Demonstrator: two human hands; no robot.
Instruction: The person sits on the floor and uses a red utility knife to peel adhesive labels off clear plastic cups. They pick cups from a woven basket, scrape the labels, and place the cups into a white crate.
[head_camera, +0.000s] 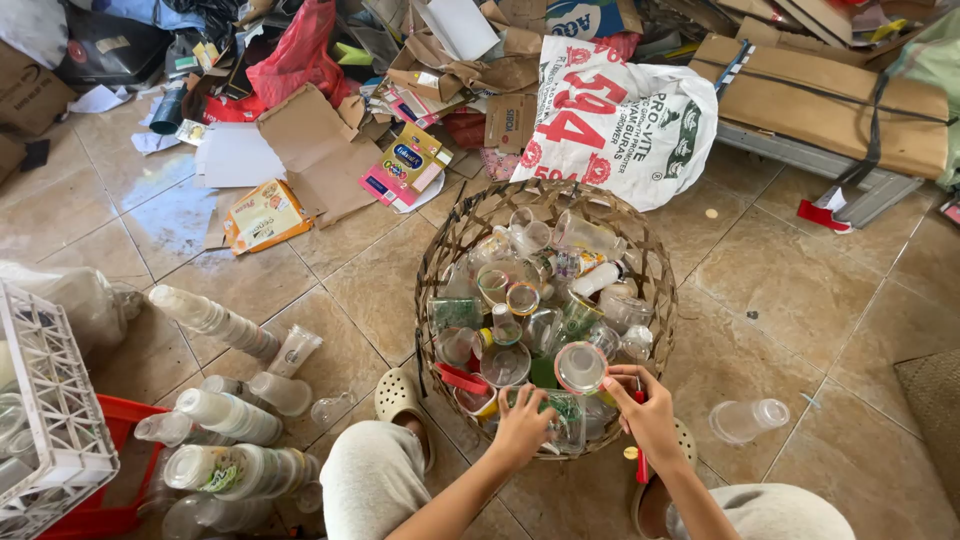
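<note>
Both hands hold a clear cup, mouth facing up.

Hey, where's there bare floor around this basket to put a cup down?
Bare tile lies right of the woven basket, between it and the lone clear cup, and left of it, below the flattened cardboard. Crowded: inside the basket, where the left hand and right hand work, and the stacked cups at lower left.

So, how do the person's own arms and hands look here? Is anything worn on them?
Both arms are bare up to the frame's bottom edge: no sleeves show. The left hand and the right hand wear no gloves, and I see no watch, bracelet or ring. Finer marks are too small to tell.
</note>
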